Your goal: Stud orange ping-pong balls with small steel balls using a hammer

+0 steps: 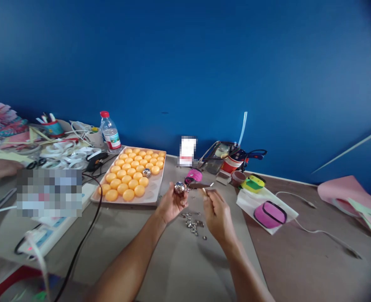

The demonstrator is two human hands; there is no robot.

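Note:
My left hand point(172, 205) is closed round a ball covered with shiny silver rhinestones point(179, 188), held up above the mat. In my right hand point(217, 214), just to the right, is a thin tool with a dark flat part point(199, 185); its kind is hard to make out. The tool points left at the ball, but I cannot tell whether they touch. Loose silver rhinestones point(193, 225) lie scattered on the mat between my hands. To the left, a white tray point(154, 191) holds rows of orange balls point(123, 188) and a silver-studded ball point(146, 172).
A water bottle point(112, 136) stands behind the tray. Left are a power strip point(51, 235), a black cable point(89, 230) and another person's hand point(7, 168). A pink pouch point(270, 214) on white paper, a small brown tub point(237, 178) and cables lie right.

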